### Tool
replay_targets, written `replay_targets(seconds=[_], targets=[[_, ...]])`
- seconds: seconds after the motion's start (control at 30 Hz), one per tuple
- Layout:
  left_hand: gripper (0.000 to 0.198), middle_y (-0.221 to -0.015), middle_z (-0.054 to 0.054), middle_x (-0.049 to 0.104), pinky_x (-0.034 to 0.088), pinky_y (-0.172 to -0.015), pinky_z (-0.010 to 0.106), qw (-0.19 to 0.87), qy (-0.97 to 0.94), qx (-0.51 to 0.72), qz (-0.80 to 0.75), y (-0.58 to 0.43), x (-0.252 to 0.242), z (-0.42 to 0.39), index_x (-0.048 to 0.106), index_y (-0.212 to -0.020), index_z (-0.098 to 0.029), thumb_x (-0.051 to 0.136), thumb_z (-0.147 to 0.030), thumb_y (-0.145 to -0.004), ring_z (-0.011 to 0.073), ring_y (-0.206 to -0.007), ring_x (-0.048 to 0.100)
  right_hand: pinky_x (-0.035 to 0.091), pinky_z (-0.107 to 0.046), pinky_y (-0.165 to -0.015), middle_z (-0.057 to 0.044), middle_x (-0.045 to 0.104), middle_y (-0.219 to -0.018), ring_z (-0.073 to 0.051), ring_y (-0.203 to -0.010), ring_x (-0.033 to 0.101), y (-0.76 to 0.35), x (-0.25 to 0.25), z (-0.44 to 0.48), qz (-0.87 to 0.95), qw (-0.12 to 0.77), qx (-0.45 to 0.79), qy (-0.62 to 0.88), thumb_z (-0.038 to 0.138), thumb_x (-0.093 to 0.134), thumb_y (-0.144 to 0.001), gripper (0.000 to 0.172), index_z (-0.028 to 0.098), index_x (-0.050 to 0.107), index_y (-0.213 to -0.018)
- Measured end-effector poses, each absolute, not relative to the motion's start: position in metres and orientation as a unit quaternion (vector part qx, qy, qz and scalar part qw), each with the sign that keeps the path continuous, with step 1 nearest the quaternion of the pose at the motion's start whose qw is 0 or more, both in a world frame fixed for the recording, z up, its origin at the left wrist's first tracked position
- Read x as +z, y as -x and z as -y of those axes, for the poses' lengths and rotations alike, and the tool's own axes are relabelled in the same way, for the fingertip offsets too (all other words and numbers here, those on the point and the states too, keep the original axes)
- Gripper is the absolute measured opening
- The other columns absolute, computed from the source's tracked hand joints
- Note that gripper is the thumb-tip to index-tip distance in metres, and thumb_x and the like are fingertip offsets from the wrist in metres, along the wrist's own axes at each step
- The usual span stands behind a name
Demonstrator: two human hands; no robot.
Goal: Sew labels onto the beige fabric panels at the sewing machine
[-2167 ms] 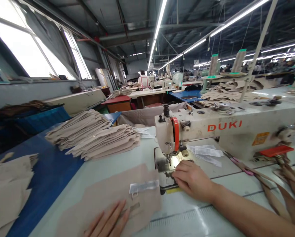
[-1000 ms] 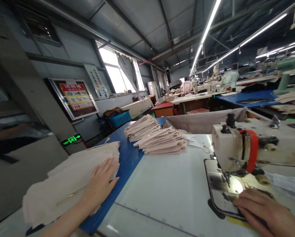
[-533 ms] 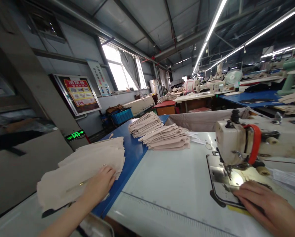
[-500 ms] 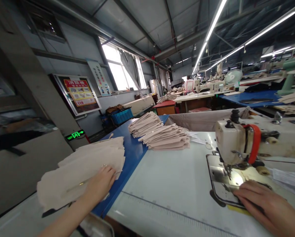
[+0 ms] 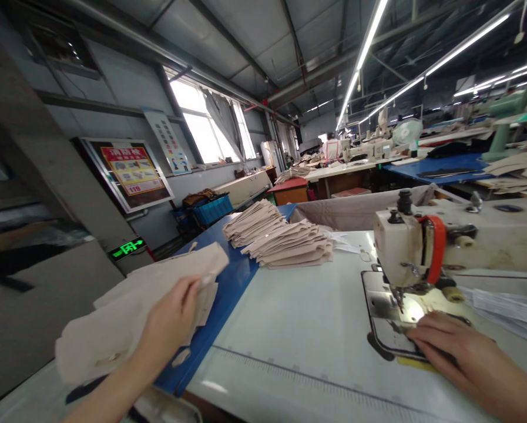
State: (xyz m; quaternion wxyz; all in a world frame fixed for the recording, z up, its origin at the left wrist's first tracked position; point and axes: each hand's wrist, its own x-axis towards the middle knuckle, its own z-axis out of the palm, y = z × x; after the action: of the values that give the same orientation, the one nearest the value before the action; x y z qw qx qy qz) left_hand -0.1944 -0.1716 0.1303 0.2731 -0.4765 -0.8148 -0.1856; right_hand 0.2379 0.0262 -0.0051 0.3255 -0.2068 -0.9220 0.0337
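Widest free lane: the smooth pale-green desk (image 5: 285, 329), open from the narrow blue strip (image 5: 230, 299) across to the flat grey metal needle plate (image 5: 381, 308). Far end blocked by two fanned stacks of beige cloth (image 5: 292, 247). Right: boxy off-white metal sewing-machine head (image 5: 398, 244) overhangs plate; low gap beneath, right fingers (image 5: 430, 329) crowding its near side. Left: broad layered beige cloth pile (image 5: 126, 308), left fingers (image 5: 188, 294) over it, edge raised beside the blue strip.

Matt cloth pieces (image 5: 131, 311), smooth glossy sewing tabletop (image 5: 298, 317), shiny metal needle plate (image 5: 379, 302)
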Motion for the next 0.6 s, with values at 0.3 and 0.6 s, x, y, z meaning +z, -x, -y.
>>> replay_targets(seconds=[0.3,0.6], targets=[[0.033,-0.093,-0.001,0.078,0.058,-0.076,0.02,0.11,0.772,-0.259,0.57,0.047,0.024,0.098,0.069,-0.101,-0.024,0.037,-0.033,-0.1,0.0148,-0.08,0.075,0.047,-0.033,-0.076,-0.008,0.067,-0.084,-0.022,-0.082,0.06,-0.233,0.013,-0.021,0.923,0.285,0.064,0.249,0.018,0.042,-0.096,0.025,0.018,0.067,-0.092],[0.032,-0.093,-0.002,0.078,0.054,-0.085,0.016,0.147,0.847,-0.293,0.419,0.012,0.019,0.071,0.069,-0.105,-0.025,0.037,-0.031,-0.102,0.0124,-0.082,0.074,0.044,-0.032,-0.07,-0.006,0.065,-0.088,-0.021,-0.079,0.058,-0.212,0.017,-0.01,0.946,0.257,0.001,0.198,0.035,0.056,-0.092,0.021,0.018,0.061,-0.103]])
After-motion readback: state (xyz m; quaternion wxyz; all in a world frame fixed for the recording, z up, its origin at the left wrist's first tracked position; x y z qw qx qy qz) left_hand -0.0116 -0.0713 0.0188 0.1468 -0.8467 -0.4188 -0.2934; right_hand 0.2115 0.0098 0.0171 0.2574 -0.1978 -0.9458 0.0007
